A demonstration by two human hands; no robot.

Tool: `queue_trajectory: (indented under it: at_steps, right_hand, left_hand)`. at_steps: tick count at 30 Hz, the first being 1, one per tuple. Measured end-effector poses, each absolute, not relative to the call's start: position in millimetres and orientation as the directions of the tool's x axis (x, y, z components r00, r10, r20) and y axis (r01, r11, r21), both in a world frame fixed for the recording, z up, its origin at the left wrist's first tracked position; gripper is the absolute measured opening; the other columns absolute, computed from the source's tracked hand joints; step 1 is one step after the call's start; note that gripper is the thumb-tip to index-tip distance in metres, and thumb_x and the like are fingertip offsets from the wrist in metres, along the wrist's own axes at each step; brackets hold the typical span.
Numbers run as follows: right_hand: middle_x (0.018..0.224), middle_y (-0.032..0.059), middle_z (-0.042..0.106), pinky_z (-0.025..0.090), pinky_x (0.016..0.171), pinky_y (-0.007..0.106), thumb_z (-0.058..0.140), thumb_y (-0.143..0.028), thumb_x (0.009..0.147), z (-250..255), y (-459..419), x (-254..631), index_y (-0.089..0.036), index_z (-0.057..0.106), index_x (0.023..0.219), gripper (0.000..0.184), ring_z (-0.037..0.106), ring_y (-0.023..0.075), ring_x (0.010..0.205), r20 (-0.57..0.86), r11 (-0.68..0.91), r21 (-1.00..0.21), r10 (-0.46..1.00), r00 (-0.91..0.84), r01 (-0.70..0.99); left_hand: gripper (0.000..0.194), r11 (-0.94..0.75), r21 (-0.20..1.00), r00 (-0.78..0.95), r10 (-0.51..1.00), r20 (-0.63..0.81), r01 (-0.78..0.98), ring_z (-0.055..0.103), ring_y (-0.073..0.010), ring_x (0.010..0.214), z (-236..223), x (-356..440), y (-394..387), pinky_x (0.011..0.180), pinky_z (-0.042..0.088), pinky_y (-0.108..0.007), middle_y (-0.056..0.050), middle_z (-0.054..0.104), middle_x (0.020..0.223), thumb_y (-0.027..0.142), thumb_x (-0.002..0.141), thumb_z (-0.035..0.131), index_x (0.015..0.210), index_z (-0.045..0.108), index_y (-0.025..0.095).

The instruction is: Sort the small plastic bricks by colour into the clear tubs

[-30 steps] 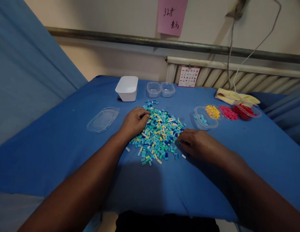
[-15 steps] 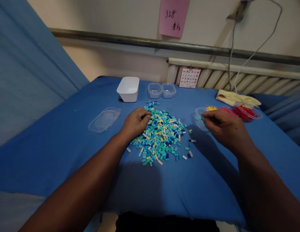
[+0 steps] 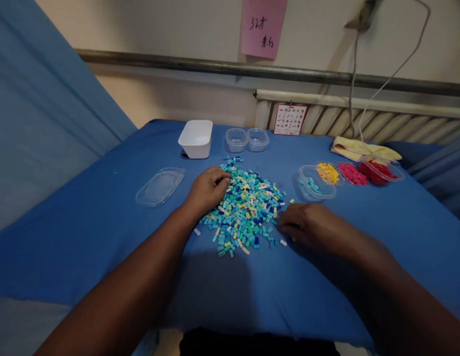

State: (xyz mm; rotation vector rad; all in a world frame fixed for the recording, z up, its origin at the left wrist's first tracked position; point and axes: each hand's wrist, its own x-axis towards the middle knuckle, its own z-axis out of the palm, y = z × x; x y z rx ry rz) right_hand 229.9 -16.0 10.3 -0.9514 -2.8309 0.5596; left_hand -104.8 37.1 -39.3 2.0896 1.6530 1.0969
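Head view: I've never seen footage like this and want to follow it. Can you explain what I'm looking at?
There is no machine here: these are a person's own bare hands, seen by one camera worn on the head, looking forward and down.

On a blue sheet lies a heap of small pieces, mostly blue and green, some yellow and white. The left hand is at its left edge, the right hand by its right edge. Whether either holds a piece is hidden by the fingers.

To the right, a clear tub holds blue pieces; beside it are yellow, pink and red pieces. A lid lies left; a white tub stands behind.
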Motion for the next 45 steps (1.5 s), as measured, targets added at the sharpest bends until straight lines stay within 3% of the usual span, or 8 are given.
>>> queue_trajectory:
  at_steps: [6,11,17,25,31,35,39,45]
  right_hand:
    - [0.086,0.0053,0.075,0.044,0.072,0.031,0.058,-0.01,0.101,12,-23,221,-0.022,0.074,0.084,0.026,0.066,0.0192,0.079,-0.047,0.717,-0.393,0.609,-0.791,0.576]
    - [0.095,0.0069,0.075,0.047,0.078,0.032,0.058,-0.018,0.107,5,-29,208,-0.021,0.077,0.1,0.02,0.068,0.0203,0.087,0.036,0.738,-0.391,0.609,-0.792,0.55]
    - [0.103,0.0082,0.076,0.051,0.082,0.034,0.059,-0.019,0.108,-3,-32,198,-0.021,0.079,0.107,0.02,0.069,0.0212,0.091,0.017,0.763,-0.366,0.577,-0.816,0.532]
    - [0.088,0.0061,0.071,0.045,0.073,0.031,0.054,-0.014,0.11,1,-31,188,-0.018,0.073,0.09,0.028,0.066,0.0183,0.08,-0.018,0.791,-0.295,0.556,-0.831,0.536]
    - [0.089,0.0061,0.073,0.045,0.071,0.031,0.056,-0.012,0.107,-2,-33,186,-0.018,0.074,0.095,0.022,0.065,0.0177,0.075,-0.013,0.774,-0.249,0.598,-0.801,0.582]
    - [0.096,0.0061,0.079,0.052,0.077,0.033,0.058,-0.015,0.103,8,-24,209,-0.022,0.077,0.099,0.021,0.073,0.0214,0.084,0.181,0.717,-0.33,0.686,-0.705,0.614]
    - [0.109,0.0121,0.083,0.057,0.083,0.043,0.06,-0.027,0.105,18,3,252,-0.022,0.08,0.11,0.022,0.077,0.0317,0.099,0.478,0.537,-0.21,0.785,-0.394,0.817]
    - [0.109,0.0158,0.083,0.059,0.091,0.046,0.057,-0.027,0.105,8,25,281,-0.018,0.081,0.108,0.026,0.078,0.0326,0.104,0.544,0.486,-0.119,0.761,-0.353,0.866]
  left_hand:
    - [0.026,-0.321,0.609,0.078,0.917,0.391,0.725,0.074,-0.0259,0.115,-39,-104,35,0.111,0.058,-0.043,-0.006,0.08,0.115,0.035,0.099,0.06,0.105,0.083,0.024]
    - [0.026,-0.331,0.604,0.079,0.911,0.405,0.725,0.074,-0.0256,0.114,-41,-104,35,0.109,0.058,-0.042,-0.007,0.079,0.115,0.033,0.099,0.061,0.107,0.083,0.023]
    - [0.024,-0.323,0.605,0.083,0.917,0.39,0.728,0.074,-0.0255,0.115,-40,-102,34,0.109,0.058,-0.043,-0.007,0.079,0.115,0.032,0.099,0.062,0.106,0.083,0.023]
    - [0.022,-0.351,0.602,0.096,0.906,0.413,0.717,0.074,-0.0256,0.115,-46,-104,36,0.108,0.058,-0.044,-0.007,0.079,0.114,0.031,0.099,0.062,0.105,0.082,0.023]
    - [0.023,-0.358,0.6,0.092,0.899,0.428,0.716,0.074,-0.0253,0.115,-47,-105,36,0.108,0.058,-0.043,-0.007,0.078,0.115,0.03,0.099,0.062,0.106,0.083,0.022]
    - [0.022,-0.348,0.589,0.094,0.904,0.417,0.73,0.074,-0.0248,0.114,-44,-104,34,0.108,0.058,-0.042,-0.006,0.078,0.114,0.028,0.099,0.062,0.106,0.083,0.023]
    - [0.022,-0.355,0.582,0.102,0.901,0.421,0.732,0.074,-0.0247,0.114,-43,-103,33,0.108,0.058,-0.042,-0.006,0.079,0.113,0.027,0.1,0.061,0.105,0.082,0.022]
    - [0.022,-0.361,0.582,0.102,0.897,0.429,0.729,0.074,-0.0247,0.113,-43,-103,34,0.108,0.058,-0.043,-0.007,0.078,0.113,0.027,0.1,0.062,0.105,0.083,0.021]
